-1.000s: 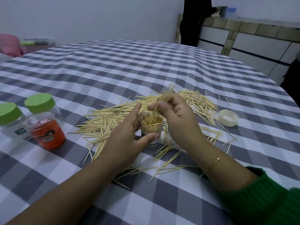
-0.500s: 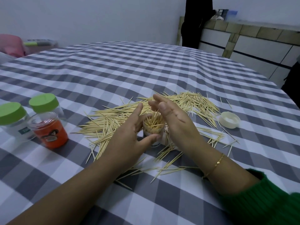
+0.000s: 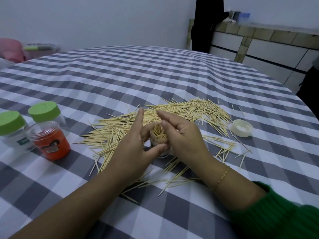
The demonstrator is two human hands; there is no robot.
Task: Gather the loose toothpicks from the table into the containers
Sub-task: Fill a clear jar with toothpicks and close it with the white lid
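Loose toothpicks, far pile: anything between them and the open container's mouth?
No lid: the white cap lies off to the right. But the right hand hovers over the container on the pile's side, and the left hand grips its near side. The toothpicks lie just beyond.

1 second ago my right hand (image 3: pixel 183 135) pinched a bundle of pale wooden toothpicks above the small clear plastic container (image 3: pixel 159 139). Now that bundle stands inside it, and my fingers have opened, empty, over its mouth.
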